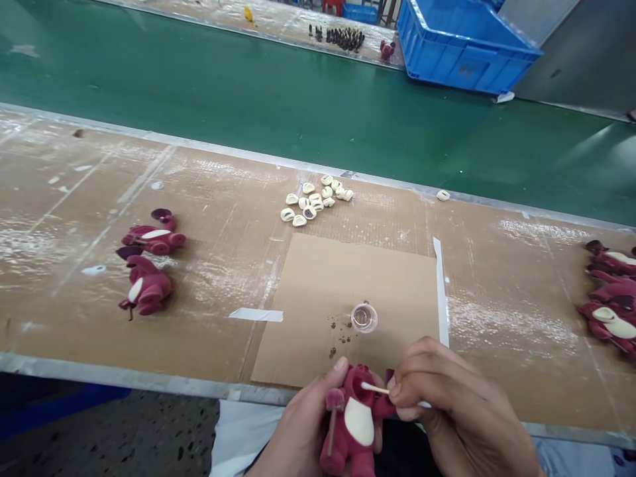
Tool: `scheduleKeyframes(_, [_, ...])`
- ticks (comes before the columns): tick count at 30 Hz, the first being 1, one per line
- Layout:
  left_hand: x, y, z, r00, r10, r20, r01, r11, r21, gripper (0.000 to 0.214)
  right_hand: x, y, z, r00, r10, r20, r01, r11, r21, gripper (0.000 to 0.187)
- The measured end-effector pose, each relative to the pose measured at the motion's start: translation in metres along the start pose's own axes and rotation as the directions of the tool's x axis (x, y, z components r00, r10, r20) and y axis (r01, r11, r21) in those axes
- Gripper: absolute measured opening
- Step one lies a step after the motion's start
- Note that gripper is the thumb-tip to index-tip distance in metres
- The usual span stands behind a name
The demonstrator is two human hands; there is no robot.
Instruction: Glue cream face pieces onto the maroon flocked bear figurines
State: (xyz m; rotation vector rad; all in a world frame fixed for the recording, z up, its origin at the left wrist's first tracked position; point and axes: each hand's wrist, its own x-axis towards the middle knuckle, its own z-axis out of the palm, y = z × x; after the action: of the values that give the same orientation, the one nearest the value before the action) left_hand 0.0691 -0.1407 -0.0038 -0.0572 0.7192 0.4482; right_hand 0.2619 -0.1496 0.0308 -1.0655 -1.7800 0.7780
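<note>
L hand [298, 430] grips 1 magenta bear fig. [356, 421] at near table edge, thumb up by its head. R hand [447, 404] pinches 1 swab [373, 388], tip in the face hollow. 1 clear cup [364, 317] on card sheet [318, 278]. Approx. 14 cream muzzles [313, 202], 1 stray muzzle [442, 195]. 2 bears at left [148, 289]. Approx. 3 bears at right [613, 291], cut off by frame.

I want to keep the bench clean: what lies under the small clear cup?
The small clear cup stands on a cardboard sheet with brown drops beside it. Whether drops also lie beneath the cup cannot be seen.
</note>
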Motion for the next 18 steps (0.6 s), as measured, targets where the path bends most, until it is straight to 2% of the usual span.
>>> scheduleKeyframes(4, [0.002, -0.001, 0.001, 0.999, 0.035, -0.005, -0.035, 0.999, 0.027, 0.041, -0.005, 0.001, 0.002, 0.999, -0.019, 0.039, 0.019, 1.000, 0.002, 0.035])
scheduleKeyframes(8, [-0.003, -0.001, 0.003, 1.000, -0.024, 0.016, 0.024, 1.000, 0.001, 0.043, -0.005, 0.002, -0.001, 0.998, -0.025, 0.063, 0.028, 0.999, -0.041, 0.030])
scheduleKeyframes(14, [-0.009, -0.001, 0.001, 0.997, -0.060, -0.046, 0.061, 0.998, 0.016, 0.040, -0.006, 0.000, -0.006, 0.996, -0.012, 0.087, 0.018, 0.998, -0.066, 0.028])
scheduleKeyframes(18, [-0.008, 0.003, 0.009, 0.999, -0.024, -0.037, 0.025, 0.999, 0.027, 0.040, -0.005, -0.001, -0.002, 0.995, -0.032, 0.099, 0.039, 0.996, -0.078, 0.024])
